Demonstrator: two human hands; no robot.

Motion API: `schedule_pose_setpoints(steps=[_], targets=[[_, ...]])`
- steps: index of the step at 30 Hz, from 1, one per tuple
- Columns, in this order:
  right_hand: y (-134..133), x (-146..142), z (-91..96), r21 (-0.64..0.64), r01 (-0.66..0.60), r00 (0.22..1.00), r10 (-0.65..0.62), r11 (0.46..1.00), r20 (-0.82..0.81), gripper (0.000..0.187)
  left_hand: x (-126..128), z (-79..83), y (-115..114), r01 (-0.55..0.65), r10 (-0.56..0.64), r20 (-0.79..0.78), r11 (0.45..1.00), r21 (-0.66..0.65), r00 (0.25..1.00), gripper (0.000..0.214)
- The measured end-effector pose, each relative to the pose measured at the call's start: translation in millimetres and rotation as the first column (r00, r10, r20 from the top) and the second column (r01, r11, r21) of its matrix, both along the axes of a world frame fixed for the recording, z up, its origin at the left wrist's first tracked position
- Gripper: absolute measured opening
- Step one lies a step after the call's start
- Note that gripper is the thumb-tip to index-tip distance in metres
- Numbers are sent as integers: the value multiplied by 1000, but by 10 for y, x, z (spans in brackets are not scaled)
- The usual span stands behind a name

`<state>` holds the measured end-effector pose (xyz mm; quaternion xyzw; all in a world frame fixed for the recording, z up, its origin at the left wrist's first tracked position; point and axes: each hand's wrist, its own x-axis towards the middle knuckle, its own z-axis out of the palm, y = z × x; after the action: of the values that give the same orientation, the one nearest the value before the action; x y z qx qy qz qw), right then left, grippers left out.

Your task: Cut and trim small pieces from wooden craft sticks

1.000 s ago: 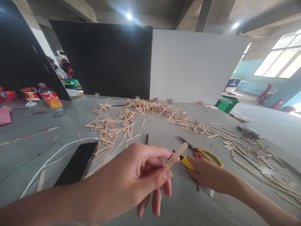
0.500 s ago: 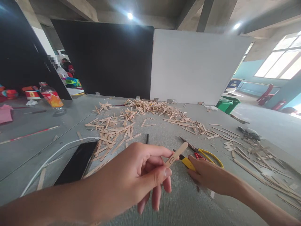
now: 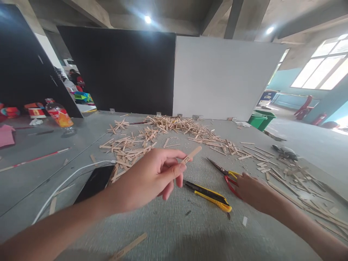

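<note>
My left hand (image 3: pixel 152 177) is raised over the grey table (image 3: pixel 190 232), thumb and fingers pinched on a wooden craft stick (image 3: pixel 191 154) with a small pencil mark near the held end. My right hand (image 3: pixel 252 192) rests low on the table with its fingers on the handles of the red and yellow scissors (image 3: pixel 228 174); whether they grip them I cannot tell. A yellow and black utility knife (image 3: pixel 208 194) lies free on the table between the two hands.
Several heaps of wooden sticks (image 3: pixel 174 127) cover the far table, with offcuts (image 3: pixel 296 177) at the right. A black phone (image 3: pixel 94 183) with a white cable (image 3: pixel 59 185) lies at the left, a drink bottle (image 3: pixel 59 116) farther left. A green bin (image 3: pixel 262 119) stands beyond.
My left hand has moved forward and up with the stick. My right hand has left the utility knife, now lying on the table, and has moved right to the scissors.
</note>
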<state>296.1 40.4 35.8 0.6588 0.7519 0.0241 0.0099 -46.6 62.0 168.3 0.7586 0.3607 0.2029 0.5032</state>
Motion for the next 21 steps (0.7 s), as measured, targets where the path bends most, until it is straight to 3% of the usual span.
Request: schedule_pose_setpoints(steps=[6,9,11,13,15,16,18,21], targets=[[72,163,29,-96,203,952,-220,974,-214,21,-1,108,-134,-9,9,-1,998,69,1000,30],[-61,14,113,-111,188,871,-218,976,-441,17,25,177,-194,-31,34,-21,992,122,999,31],[-211,-179,219,-120,105,780,-157,987,-606,14,68,197,-226,-32,35,-14,990,137,999,32],[-382,-419,360,-85,1,645,-66,996,-761,29,123,193,-246,-40,36,26,988,149,999,33],[-539,-662,507,-53,-159,165,-26,986,-986,39,167,177,-253,-57,45,75,985,160,996,33],[-601,-772,569,-46,-227,52,-35,973,-998,42,178,170,-255,-72,57,97,984,163,994,33],[-681,-954,641,22,-310,25,31,951,-999,56,176,165,-259,-110,90,128,980,163,988,33],[-695,-1126,588,90,-302,15,99,949,-995,67,136,173,-279,-153,131,138,975,164,982,34]])
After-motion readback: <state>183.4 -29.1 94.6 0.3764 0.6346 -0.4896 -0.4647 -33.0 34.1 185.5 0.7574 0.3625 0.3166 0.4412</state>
